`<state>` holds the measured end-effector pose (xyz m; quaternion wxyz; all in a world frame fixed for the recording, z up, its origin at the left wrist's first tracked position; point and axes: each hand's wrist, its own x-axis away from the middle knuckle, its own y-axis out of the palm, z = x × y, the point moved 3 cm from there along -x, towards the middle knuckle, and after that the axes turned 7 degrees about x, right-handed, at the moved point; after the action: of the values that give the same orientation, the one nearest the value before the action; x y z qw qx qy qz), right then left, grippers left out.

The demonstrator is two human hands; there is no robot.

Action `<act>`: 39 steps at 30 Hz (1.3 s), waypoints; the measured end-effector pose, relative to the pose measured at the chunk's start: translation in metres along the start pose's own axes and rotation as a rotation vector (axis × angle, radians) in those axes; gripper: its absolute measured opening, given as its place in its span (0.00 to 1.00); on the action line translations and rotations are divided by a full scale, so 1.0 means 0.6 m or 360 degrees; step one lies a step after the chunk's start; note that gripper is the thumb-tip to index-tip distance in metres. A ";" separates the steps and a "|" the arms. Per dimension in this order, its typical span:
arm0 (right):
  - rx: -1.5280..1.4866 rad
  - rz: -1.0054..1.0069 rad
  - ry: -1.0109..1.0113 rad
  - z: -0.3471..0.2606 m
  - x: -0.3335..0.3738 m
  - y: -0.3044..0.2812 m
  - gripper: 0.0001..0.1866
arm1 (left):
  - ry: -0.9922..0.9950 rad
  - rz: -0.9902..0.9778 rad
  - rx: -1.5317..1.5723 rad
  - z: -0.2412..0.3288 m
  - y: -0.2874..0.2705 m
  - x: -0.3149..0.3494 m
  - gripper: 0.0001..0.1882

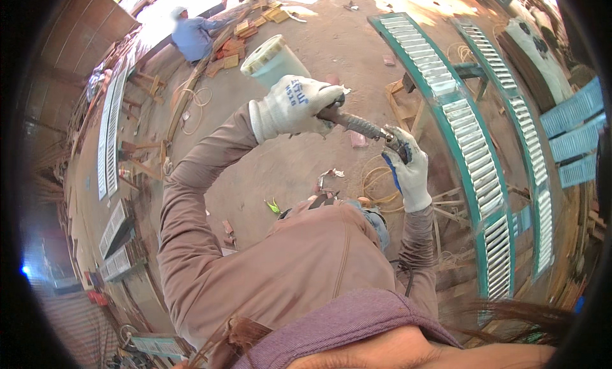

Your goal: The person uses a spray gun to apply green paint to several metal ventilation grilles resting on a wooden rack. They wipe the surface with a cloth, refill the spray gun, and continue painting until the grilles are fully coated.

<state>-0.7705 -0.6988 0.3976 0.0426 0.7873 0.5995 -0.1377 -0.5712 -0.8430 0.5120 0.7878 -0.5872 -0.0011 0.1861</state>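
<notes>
My left hand (299,104), in a white knit glove with blue print, is wrapped round a grey, tape-wrapped rod-like tool (355,122). The tool slants down to the right, to a narrow metal tip. At that tip my right hand (411,168), in a white glove with a blue palm, has its fingers closed on a dark grey piece (398,146). I cannot tell whether this piece is joined to the tool. Both hands are raised in front of my chest. Just behind the left glove stands a pale translucent bucket (274,59) with a stained rim.
Long green-framed louvred shutters (465,126) rest on wooden trestles to my right. White louvred panels (109,136) stand along the left. A coiled hose (377,177) lies on the floor near my right arm. Far left, a person in blue (193,37) sits by wood pieces (231,50).
</notes>
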 end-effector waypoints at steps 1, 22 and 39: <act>-0.0100 -0.0017 0.0011 -0.004 -0.001 0.000 0.25 | -0.0011 -0.0007 0.0010 0.000 -0.004 0.000 0.22; 0.0724 -0.0420 -0.0479 -0.104 0.120 0.066 0.27 | 0.0247 -0.0462 0.0128 0.092 -0.020 0.086 0.15; 0.0855 0.0379 -0.0078 0.137 0.065 0.153 0.26 | -0.1145 0.0310 0.3019 -0.076 0.178 0.009 0.36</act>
<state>-0.6872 -0.7072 0.2993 -0.1369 0.8317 0.4436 -0.3046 -0.5873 -0.8576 0.3980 0.8629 0.3724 -0.0421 0.3391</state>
